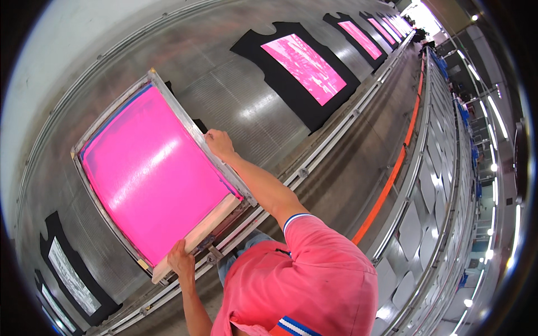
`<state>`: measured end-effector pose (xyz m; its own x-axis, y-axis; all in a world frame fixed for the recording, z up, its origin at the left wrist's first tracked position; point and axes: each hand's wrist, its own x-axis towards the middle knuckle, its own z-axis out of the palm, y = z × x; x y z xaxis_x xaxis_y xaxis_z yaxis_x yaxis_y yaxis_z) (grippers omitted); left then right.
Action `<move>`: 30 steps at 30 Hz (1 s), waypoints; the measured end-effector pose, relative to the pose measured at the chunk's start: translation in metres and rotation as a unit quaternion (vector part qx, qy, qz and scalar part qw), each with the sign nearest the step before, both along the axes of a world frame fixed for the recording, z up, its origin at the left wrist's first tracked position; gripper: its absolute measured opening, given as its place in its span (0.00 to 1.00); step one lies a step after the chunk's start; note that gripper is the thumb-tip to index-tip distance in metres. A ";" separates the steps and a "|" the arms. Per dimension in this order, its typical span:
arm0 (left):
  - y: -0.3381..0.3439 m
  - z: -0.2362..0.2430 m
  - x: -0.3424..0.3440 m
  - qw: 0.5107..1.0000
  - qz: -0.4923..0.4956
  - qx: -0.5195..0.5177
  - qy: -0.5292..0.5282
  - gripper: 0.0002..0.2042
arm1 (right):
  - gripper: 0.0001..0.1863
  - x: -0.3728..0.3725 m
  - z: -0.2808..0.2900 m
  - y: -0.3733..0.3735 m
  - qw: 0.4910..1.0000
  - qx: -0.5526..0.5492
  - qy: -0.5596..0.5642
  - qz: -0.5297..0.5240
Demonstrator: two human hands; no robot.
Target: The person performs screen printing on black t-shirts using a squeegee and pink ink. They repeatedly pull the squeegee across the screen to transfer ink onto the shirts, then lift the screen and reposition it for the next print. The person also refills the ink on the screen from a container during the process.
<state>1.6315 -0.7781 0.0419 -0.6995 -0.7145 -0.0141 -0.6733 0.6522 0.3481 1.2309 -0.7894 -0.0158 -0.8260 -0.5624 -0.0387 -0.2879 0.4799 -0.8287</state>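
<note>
A screen frame [77,168] filled with glossy pink ink [148,173] lies over the long metal table. Along its near edge runs a pale wooden squeegee bar [210,221]; my left hand [180,256] grips the bar's left end. My right hand [218,141] is closed on the upper part of the frame's right rail. A bit of black fabric [199,124] shows from beneath that side of the frame.
Black garment panels with pink prints [302,68] run up the table to the right. Panels with white prints [73,274] lie lower left. A metal rail [302,171] follows the table's edge; an orange rail [386,185] and racks of pale boards [426,213] stand across the aisle.
</note>
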 end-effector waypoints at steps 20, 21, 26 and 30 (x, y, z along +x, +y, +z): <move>-0.031 -0.003 -0.007 0.996 0.038 0.030 -0.070 0.16 | 0.15 0.014 0.005 -0.014 0.932 0.070 0.353 0.038; -0.047 0.000 -0.015 0.997 0.035 0.028 -0.070 0.16 | 0.16 0.016 0.023 -0.020 0.948 0.100 0.233 0.191; -0.140 0.003 -0.057 0.998 0.025 0.035 -0.039 0.15 | 0.14 0.049 0.095 -0.047 0.768 0.209 0.182 0.577; -0.235 -0.011 -0.089 1.000 -0.017 0.009 -0.004 0.12 | 0.10 0.038 0.028 -0.108 0.775 0.218 0.369 0.464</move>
